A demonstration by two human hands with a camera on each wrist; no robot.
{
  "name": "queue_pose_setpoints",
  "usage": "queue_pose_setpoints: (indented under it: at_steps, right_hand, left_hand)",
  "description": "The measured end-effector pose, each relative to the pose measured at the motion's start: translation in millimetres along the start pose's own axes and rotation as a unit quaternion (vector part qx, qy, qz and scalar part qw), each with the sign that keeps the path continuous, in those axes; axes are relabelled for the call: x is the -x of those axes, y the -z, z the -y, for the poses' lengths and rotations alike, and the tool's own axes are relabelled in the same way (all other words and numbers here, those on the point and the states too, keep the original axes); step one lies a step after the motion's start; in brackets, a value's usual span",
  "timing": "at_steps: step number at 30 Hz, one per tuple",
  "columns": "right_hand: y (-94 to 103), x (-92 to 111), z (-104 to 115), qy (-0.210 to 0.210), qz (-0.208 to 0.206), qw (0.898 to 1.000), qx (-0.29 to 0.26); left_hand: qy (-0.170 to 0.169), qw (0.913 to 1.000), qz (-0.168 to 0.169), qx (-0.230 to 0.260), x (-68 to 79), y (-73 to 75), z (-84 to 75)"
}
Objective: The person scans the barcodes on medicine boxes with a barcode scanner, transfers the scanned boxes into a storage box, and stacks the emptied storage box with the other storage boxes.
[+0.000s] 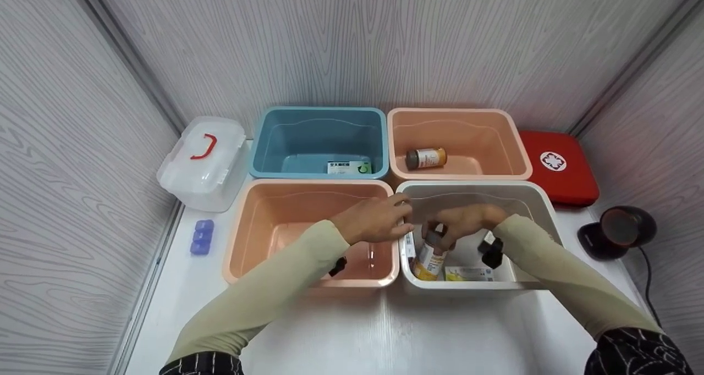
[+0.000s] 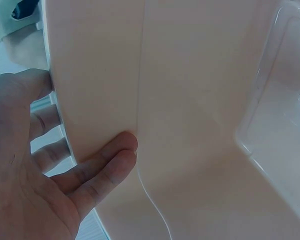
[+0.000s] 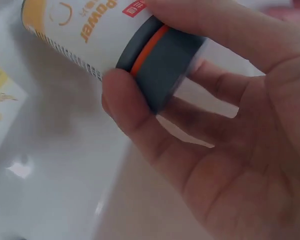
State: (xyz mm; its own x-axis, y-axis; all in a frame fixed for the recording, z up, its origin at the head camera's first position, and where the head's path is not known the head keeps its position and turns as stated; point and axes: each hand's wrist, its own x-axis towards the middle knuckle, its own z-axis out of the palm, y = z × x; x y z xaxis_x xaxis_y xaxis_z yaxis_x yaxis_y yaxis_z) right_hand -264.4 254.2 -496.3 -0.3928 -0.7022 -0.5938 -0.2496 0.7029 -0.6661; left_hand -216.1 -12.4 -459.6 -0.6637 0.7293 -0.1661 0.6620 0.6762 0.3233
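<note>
In the head view my right hand point(image 1: 465, 221) reaches into the front right white bin point(image 1: 473, 285) and holds a supplement bottle point(image 1: 430, 262) by its cap end. The right wrist view shows the bottle's dark cap point(image 3: 165, 65) with an orange ring between thumb and fingers. A white and yellow medicine box point(image 1: 469, 274) lies beside the bottle on the bin floor. My left hand point(image 1: 377, 219) rests at the edge where the front left pink bin point(image 1: 311, 282) meets the white one. Two of its fingertips point(image 2: 127, 145) touch the pink bin's inner wall.
Behind stand a blue bin point(image 1: 319, 111) with a medicine box point(image 1: 349, 167), and another pink bin point(image 1: 451, 112) with a bottle point(image 1: 426, 158). A clear case point(image 1: 201, 163) and purple pill organizer point(image 1: 202, 237) sit left; a red first-aid case point(image 1: 561, 169) and black corded device point(image 1: 616, 232) right.
</note>
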Motion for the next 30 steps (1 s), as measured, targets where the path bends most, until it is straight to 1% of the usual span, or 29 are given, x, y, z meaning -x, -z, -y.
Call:
queue_pose_setpoints:
  at_steps: [2,4,6,8,10,11,14,16,18,22,26,30]
  right_hand:
    - [2.2,9.4,0.3,0.000,-0.025,1.000,0.001]
    - [3.9,20.5,0.6,0.005,-0.049,0.999,-0.013]
    - [5.9,32.6,0.3,0.020,-0.060,0.997,-0.042]
    - [8.9,45.8,0.0,0.043,-0.073,0.995,-0.059]
    - [12.7,58.8,-0.8,0.068,-0.089,0.991,-0.067]
    - [14.9,65.2,-1.2,0.079,-0.107,0.989,-0.065]
    - [20.1,81.9,-3.0,0.110,-0.176,0.976,-0.067]
    - [21.1,90.8,-4.0,0.126,-0.223,0.963,-0.079]
    - [20.1,97.6,-5.3,0.138,-0.258,0.952,-0.090]
    - [14.7,105.9,-5.7,0.143,-0.299,0.938,-0.101]
    - [10.0,109.5,-3.1,0.134,-0.339,0.926,-0.095]
    - [8.1,109.9,-1.4,0.134,-0.385,0.907,-0.104]
  left_hand:
    - [0.001,1.0000,0.000,0.001,0.1,0.0,-0.3]
    - [-0.002,1.0000,-0.001,-0.003,-0.1,-0.5,-0.4]
    - [-0.006,1.0000,-0.004,-0.004,-0.3,-0.7,-0.5]
    - [-0.010,0.9999,-0.006,-0.004,-0.4,-0.7,-0.4]
    - [-0.011,0.9999,-0.007,-0.004,-0.4,-0.4,-0.5]
    - [-0.009,0.9999,-0.006,-0.003,-0.4,-0.2,-0.5]
    - [-0.004,1.0000,-0.002,-0.001,-0.3,0.7,-0.6]
    - [-0.003,1.0000,-0.001,0.001,-0.5,1.6,-0.7]
    - [-0.003,1.0000,-0.002,0.003,-0.6,2.1,-0.7]
    - [-0.002,1.0000,-0.004,0.008,-0.8,2.2,-0.5]
    - [0.000,0.9999,-0.002,0.014,-0.6,1.1,0.0]
    - [0.001,0.9999,0.001,0.013,-0.9,-0.8,0.4]
